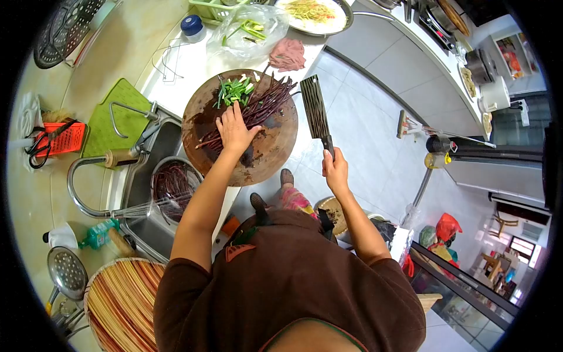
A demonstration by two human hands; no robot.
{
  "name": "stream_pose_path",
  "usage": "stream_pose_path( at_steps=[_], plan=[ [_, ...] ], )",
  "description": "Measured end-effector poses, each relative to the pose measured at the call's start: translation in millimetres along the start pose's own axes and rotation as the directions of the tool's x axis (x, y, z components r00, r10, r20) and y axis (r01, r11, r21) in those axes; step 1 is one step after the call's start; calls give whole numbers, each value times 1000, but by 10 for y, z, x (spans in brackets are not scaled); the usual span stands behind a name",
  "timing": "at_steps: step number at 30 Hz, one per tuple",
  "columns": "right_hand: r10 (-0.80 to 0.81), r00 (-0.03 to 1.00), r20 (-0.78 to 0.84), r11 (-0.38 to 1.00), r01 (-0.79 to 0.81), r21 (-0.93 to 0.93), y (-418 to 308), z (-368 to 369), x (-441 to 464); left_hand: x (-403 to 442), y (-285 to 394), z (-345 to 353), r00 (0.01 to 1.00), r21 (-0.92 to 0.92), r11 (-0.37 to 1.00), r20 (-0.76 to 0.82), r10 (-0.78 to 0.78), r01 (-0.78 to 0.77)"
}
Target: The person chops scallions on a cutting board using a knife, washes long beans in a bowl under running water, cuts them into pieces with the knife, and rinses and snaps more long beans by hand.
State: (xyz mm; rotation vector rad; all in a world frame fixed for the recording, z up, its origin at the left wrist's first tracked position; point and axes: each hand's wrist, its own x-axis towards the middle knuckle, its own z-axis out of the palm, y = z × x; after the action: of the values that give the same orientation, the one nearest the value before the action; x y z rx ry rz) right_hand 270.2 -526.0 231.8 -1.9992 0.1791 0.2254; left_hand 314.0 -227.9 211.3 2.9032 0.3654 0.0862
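My left hand (pixel 236 130) lies on a bundle of long purple beans (pixel 271 100), its fingers stretched out and its thumb apart. The beans rest on a round wooden chopping board (pixel 275 149). Just beyond my fingertips is a small pile of chopped green pieces (pixel 234 91), perhaps scallion. My right hand (pixel 336 171) is closed around the black handle of a cleaver (pixel 315 108). Its broad, dark-patterned blade points up and away, to the right of the board and over the floor.
Water runs from a faucet (pixel 88 164) into a colander (pixel 196 177) of purple strands in the sink (pixel 141 202). Past the board lie a pink cloth (pixel 287 54), a plastic bag (pixel 258 41) and a pan (pixel 346 26) of shredded food. A green cutting board (pixel 108 120) leans on the wall.
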Motion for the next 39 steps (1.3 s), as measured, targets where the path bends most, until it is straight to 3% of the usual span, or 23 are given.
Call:
stream_pose_path(
  at_steps=[8, 11, 17, 20, 25, 28, 32, 34, 39],
  plan=[
    [23, 1000, 15, 998, -24, 50, -64, 78, -67, -136, -43, 103, 981, 7, 989, -129, 146, -146],
    [9, 1000, -1, 998, -9, 61, -36, 71, -99, -173, -127, 199, 960, 107, 973, -174, 219, -203],
    [16, 1000, -11, 1000, -15, 9, -44, 71, -136, -203, -225, 137, 946, 182, 946, -137, 294, -268],
    [-5, 1000, -15, 997, 4, -72, 33, 73, -129, -356, -394, 92, 930, 202, 927, -125, 345, -317],
    [-160, 987, -20, 920, 142, -365, 92, 72, -75, -658, -737, 19, 927, 197, 924, -121, 354, -327],
    [-204, 979, 9, 858, 184, -479, 9, 104, -17, -720, -795, -8, 958, 141, 950, -30, 285, -278],
    [-206, 978, 16, 826, 183, -533, -52, 167, 33, -724, -620, -166, 947, 1, 960, -164, 278, -282],
    [-198, 980, -20, 855, 163, -492, -54, 169, 31, -713, -445, -274, 951, -17, 968, -189, 244, -252],
    [-106, 991, -80, 928, 70, -365, 9, 122, 51, -185, -100, -175, 920, -245, 906, -280, 276, -346]
  ],
)
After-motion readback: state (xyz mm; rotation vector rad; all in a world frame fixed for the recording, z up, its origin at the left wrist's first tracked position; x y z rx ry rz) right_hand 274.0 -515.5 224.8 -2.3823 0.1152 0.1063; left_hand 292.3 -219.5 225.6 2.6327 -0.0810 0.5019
